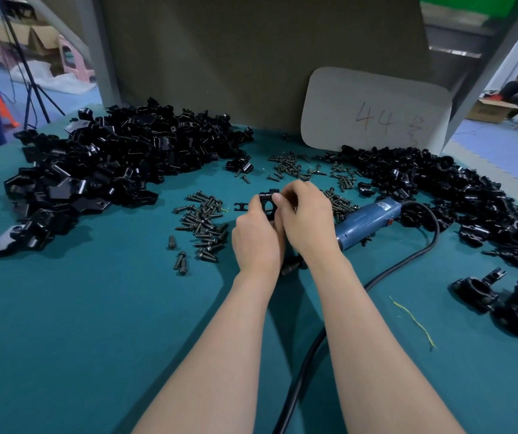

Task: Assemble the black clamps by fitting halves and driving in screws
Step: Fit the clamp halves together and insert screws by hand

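teal table [95, 324] cut off at the lower edge | left pile [110, 170] seen whole, right pile [455, 195] cropped by the frame edge | blue screwdriver [367, 220] tip hidden behind right hand [306, 220] | clamp [267, 200] at frame centre, gripped by left hand [256, 236] and the right hand's curled fingers, largely covered

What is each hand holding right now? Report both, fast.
Left hand: closed, fingers curled round the black clamp.
Right hand: closed, fingers pinching the same clamp's top edge.

left hand [256, 233], right hand [306, 220], forearms [235, 339]: bare
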